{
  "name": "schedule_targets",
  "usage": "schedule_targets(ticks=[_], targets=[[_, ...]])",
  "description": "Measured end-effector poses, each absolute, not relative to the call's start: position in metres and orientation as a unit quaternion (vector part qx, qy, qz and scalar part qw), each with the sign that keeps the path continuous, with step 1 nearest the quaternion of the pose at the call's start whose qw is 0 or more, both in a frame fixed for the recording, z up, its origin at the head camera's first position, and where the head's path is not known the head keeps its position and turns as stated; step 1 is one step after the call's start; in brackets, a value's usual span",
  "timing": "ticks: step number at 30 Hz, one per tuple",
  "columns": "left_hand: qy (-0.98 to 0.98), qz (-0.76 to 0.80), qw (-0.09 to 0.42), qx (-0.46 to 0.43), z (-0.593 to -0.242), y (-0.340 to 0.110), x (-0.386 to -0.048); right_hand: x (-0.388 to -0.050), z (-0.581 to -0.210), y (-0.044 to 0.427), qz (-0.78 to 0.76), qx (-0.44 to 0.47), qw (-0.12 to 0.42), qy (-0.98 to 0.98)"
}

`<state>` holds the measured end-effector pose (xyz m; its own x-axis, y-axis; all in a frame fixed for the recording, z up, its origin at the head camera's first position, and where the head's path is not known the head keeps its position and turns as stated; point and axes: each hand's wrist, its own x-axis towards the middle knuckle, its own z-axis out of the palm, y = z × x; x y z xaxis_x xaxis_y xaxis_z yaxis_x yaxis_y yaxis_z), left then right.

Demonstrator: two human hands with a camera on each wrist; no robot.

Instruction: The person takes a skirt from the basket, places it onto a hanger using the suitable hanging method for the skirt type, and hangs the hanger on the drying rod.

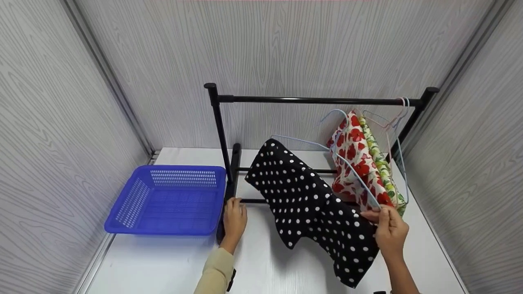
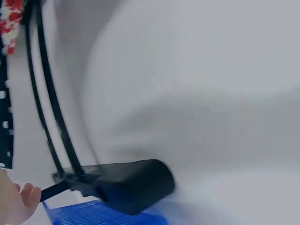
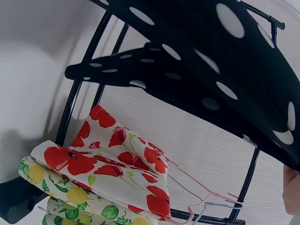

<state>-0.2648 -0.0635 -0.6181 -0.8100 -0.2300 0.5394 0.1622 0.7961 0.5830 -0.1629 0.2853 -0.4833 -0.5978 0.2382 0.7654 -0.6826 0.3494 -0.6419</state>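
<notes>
In the head view my right hand (image 1: pixel 390 230) pinches the right end of a light-blue hanger (image 1: pixel 304 141) together with a black polka-dot cloth (image 1: pixel 294 188). That cloth slants down across the front of a black clothes rack (image 1: pixel 318 100). The hanger's hook shows below the top rail, apart from it. My left hand (image 1: pixel 235 218) is low at the rack's left side; its fingers (image 2: pixel 32 194) look curled at a black tube by the foot in the left wrist view. Underneath the polka-dot cloth, the right wrist view shows a red-flowered cloth (image 3: pixel 112 159) and a lemon-patterned cloth (image 3: pixel 79 197).
A blue plastic basket (image 1: pixel 163 204) stands on the white table (image 1: pixel 163 265) left of the rack. Pink and blue hangers (image 1: pixel 402 108) hook over the rail's right end. Grey panelled walls (image 1: pixel 286 45) enclose the back and both sides.
</notes>
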Motion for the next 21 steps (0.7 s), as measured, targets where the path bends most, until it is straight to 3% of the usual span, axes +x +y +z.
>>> schedule_targets(ticks=[8, 21], targets=[[-0.923, -0.191, 0.333, -0.013, -0.651, -0.069, -0.251, -0.175, -0.482, 0.281, 0.533, 0.136, 0.489, -0.677], [-0.950, -0.091, 0.298, -0.031, -0.682, -0.088, -0.229, -0.201, -0.477, 0.271, 0.496, 0.044, 0.547, -0.673]])
